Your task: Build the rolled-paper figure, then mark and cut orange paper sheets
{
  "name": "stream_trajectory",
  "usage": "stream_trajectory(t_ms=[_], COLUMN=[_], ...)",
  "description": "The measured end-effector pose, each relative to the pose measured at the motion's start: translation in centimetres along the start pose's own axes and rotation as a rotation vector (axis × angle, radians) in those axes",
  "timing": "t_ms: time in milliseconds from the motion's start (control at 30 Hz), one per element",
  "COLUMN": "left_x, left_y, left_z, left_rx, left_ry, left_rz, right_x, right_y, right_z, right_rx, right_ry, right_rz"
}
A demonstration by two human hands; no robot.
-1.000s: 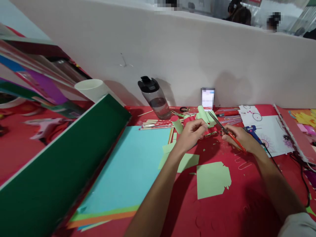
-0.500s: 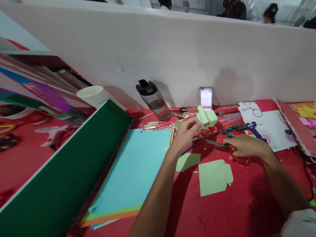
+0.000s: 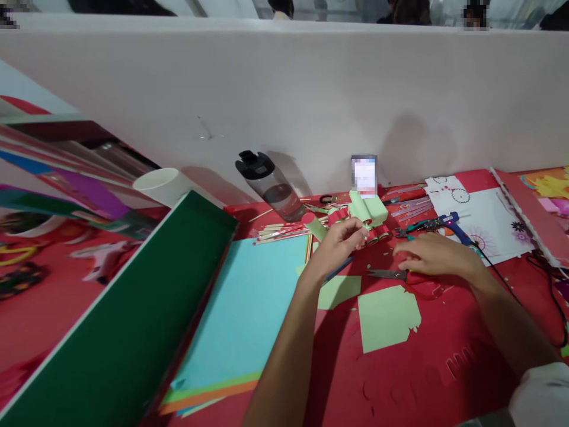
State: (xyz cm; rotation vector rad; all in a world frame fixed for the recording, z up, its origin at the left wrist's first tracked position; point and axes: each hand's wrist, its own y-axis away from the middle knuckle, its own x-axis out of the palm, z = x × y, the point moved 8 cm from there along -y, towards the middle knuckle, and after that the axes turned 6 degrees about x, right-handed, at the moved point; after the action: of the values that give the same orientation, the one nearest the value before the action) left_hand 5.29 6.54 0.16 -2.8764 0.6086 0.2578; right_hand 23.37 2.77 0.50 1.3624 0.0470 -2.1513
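Observation:
My left hand (image 3: pixel 340 240) is closed in a pinch in front of a light-green paper model (image 3: pixel 376 209) with rolled tubes and red parts. A tiny pale bit shows at the fingertips, too small to name. My right hand (image 3: pixel 433 254) hovers with its fingers loosely apart over a pair of red-handled scissors (image 3: pixel 391 274). These lie on the red tabletop, blades pointing left, handles partly under the hand. Nearer to me is a light-green paper piece (image 3: pixel 386 320) with a ragged right edge. Another green scrap (image 3: pixel 340 292) lies beside my left wrist.
A tilted-looking water bottle (image 3: pixel 278 193) and a phone (image 3: pixel 364 177) stand by the white partition (image 3: pixel 284 89). Blue paper sheets (image 3: pixel 235 308) and a green board (image 3: pixel 133 308) lie left. At right are a blue glue gun (image 3: pixel 456 224), its cord, pliers (image 3: pixel 413 230) and patterned paper (image 3: pixel 498 231).
My right hand has let go of the scissors and lifted slightly above them. My left hand stays at the green model, a little lower. The view has shifted slightly.

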Motion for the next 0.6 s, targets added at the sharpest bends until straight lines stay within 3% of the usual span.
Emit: stream_trajectory(t_ms=[133,267,600], left_x=[2.0,3.5,3.6], left_y=[0.2,0.4,0.6], left_z=[-0.2,0.2,0.4], left_rx=[0.034,0.028,0.014], left_ry=[-0.062,-0.134,-0.199], left_rz=[0.191,0.31,0.337], right_x=[-1.4,-1.2,-0.7], right_y=[-0.6,-1.5,-2.2], right_z=[0.9,1.1,1.4], right_rx=[0.038,0.002,-0.074], right_ry=[-0.294,-0.484,-0.618], right_rz=[-0.142,-0.218,-0.243])
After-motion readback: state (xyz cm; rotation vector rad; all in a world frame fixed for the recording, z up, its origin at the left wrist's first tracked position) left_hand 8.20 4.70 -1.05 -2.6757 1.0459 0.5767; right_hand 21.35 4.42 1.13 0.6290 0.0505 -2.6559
